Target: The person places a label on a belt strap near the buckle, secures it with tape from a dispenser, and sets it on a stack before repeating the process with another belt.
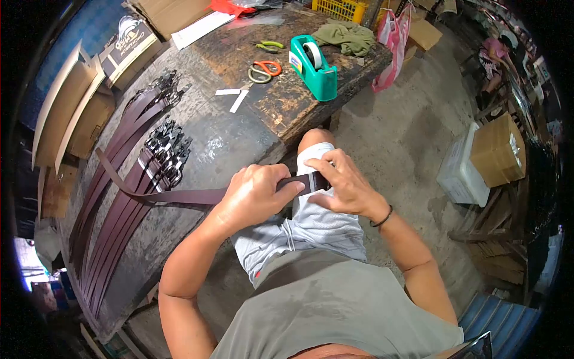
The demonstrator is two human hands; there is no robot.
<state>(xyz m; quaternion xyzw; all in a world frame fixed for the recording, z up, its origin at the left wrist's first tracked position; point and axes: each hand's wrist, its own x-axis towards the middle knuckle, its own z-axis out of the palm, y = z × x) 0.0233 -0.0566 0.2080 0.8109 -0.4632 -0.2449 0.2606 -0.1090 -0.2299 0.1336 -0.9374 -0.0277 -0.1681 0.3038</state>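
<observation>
A long dark brown belt [191,196] runs from the table to my lap, its tail curving up over other belts. My left hand [254,194] is closed on it near the end, thumb lying along the strap. My right hand [347,184] grips the same end, thumb and fingers around its dark tip, which they partly hide. A narrow pale band [311,182] crosses the strap between my hands. On the table left of my hands lie a stack of brown belts [119,239] with dark shiny buckles [166,149] bunched together.
Another belt bundle [134,119] lies farther back. Orange-handled scissors [263,72], white strips [238,100], green-handled snips [270,46], a green tape dispenser [314,69] and a green cloth [345,38] are on the table [227,137]. Cartons [499,149] stand right; a person [495,57] sits beyond.
</observation>
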